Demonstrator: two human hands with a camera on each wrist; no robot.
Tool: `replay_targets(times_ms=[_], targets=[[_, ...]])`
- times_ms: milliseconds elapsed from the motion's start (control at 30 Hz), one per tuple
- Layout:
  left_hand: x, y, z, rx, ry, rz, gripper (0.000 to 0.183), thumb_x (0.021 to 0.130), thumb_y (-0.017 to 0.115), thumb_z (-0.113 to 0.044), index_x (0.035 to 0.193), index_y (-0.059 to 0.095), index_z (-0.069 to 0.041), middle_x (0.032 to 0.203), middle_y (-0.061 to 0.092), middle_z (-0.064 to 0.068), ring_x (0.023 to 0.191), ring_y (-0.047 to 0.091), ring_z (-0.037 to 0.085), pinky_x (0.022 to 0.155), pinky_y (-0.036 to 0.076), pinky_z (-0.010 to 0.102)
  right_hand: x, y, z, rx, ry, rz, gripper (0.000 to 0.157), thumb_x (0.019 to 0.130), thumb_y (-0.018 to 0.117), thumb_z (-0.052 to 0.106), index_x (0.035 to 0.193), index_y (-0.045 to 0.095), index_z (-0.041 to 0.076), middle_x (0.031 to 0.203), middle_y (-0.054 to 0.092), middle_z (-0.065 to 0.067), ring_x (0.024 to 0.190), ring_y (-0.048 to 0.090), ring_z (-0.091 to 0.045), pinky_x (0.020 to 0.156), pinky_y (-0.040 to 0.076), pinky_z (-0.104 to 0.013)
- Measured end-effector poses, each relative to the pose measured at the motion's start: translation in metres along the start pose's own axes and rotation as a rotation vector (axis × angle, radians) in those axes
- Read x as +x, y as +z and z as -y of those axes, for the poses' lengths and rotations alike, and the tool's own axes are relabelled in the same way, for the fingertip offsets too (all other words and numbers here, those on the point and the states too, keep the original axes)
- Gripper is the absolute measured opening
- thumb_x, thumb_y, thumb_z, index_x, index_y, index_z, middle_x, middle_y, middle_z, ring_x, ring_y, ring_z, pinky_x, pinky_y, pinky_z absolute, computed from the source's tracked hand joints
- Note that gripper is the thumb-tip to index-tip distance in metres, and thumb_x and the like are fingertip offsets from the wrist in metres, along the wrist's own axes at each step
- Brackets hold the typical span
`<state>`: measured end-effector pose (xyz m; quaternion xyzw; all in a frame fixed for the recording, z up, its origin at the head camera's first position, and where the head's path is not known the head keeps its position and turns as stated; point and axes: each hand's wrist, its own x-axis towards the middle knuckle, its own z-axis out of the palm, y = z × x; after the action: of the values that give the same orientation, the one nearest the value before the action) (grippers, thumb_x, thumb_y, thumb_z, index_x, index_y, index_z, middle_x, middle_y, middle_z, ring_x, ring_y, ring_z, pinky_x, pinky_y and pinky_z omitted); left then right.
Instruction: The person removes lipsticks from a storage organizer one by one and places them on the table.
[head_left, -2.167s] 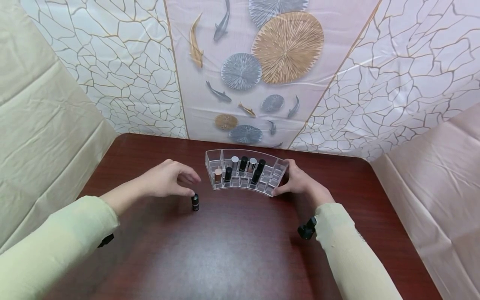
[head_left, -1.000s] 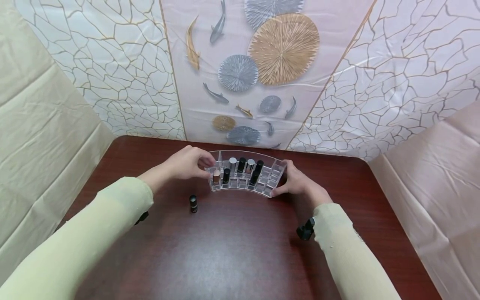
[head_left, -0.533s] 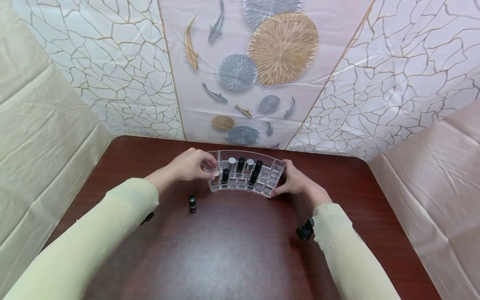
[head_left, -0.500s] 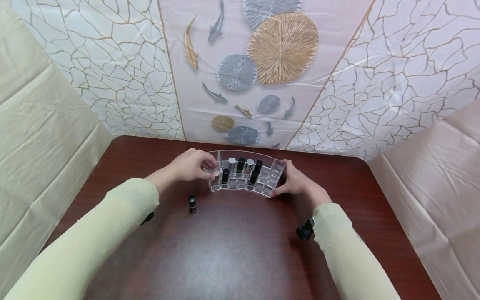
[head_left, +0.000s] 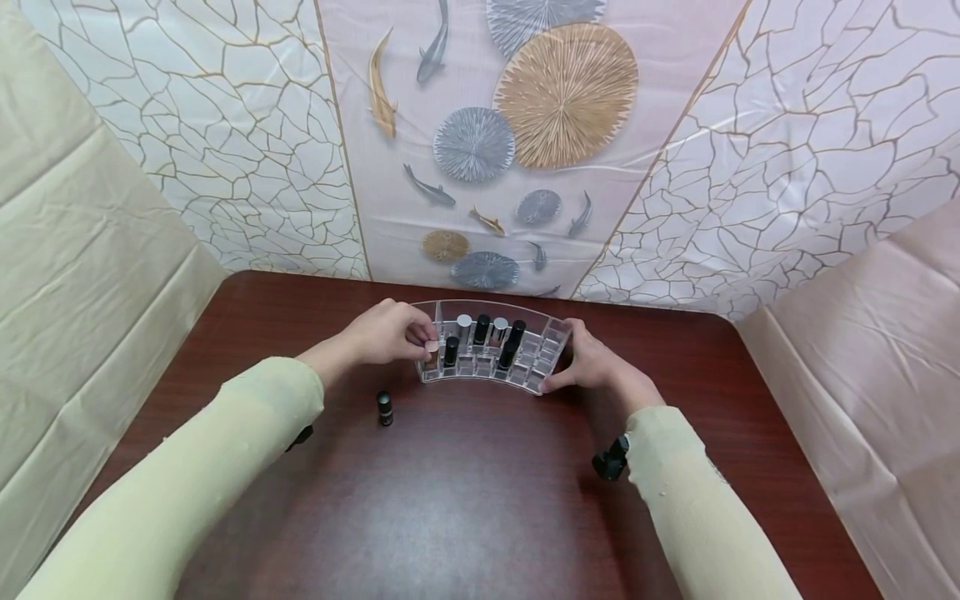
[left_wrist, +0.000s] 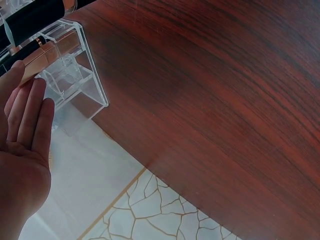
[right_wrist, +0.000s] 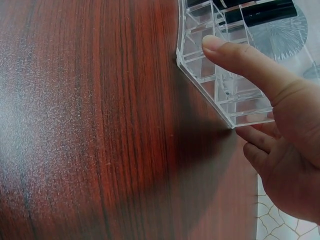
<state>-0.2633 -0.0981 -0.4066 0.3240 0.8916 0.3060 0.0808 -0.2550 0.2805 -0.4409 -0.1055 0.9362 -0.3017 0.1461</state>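
Observation:
A clear curved lipstick organizer (head_left: 480, 379) stands toward the back of the table, several lipstick tubes upright in its compartments. At its front left corner my left hand (head_left: 381, 332) pinches a rose-gold lipstick (head_left: 432, 353) between thumb and fingers, the tube still within its compartment. The left wrist view shows the thumb and fingers at this lipstick's gold part (left_wrist: 40, 62). My right hand (head_left: 592, 360) holds the organizer's right end, thumb over the front compartments and the other fingers behind and below the end wall. A black lipstick (head_left: 385, 408) stands on the table, nearer me than the organizer.
Beside the rose-gold tube, a short black lipstick (head_left: 451, 352) stands in the front row. Silver-capped and black tubes fill part of the row behind. The dark red wood table (head_left: 465, 500) meets a patterned cloth backdrop (head_left: 285, 167) at its back edge.
My left hand has moved right, from above the standing black lipstick to the organizer's left end, and its fingers have closed on the rose-gold lipstick. My right hand keeps its hold.

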Motion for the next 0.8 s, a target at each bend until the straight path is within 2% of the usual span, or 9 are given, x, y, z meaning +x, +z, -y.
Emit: replay_targets(times_ms=[500, 800], targets=[[-0.002, -0.001, -0.004, 0.007, 0.019, -0.011, 0.013, 0.088, 0.085, -0.008, 0.101, 0.082, -0.010, 0.095, 0.080, -0.002, 0.095, 0.079, 0.014, 0.087, 0.063, 0.033, 0.000, 0.000, 0.000, -0.006, 0.001, -0.001, 0.122, 0.072, 0.101, 0.025, 0.155, 0.018, -0.007, 0.145, 0.046, -0.035, 0.139, 0.044, -0.045, 0.121, 0.034, -0.056], [-0.006, -0.019, -0.017, -0.007, 0.038, -0.016, 0.016, 0.090, 0.085, -0.009, 0.105, 0.082, -0.009, 0.098, 0.081, -0.001, 0.096, 0.079, 0.016, 0.088, 0.063, 0.032, -0.001, 0.000, 0.000, -0.003, 0.014, 0.007, 0.123, 0.073, 0.101, 0.028, 0.157, 0.017, -0.005, 0.145, 0.045, -0.034, 0.138, 0.044, -0.044, 0.121, 0.034, -0.056]])
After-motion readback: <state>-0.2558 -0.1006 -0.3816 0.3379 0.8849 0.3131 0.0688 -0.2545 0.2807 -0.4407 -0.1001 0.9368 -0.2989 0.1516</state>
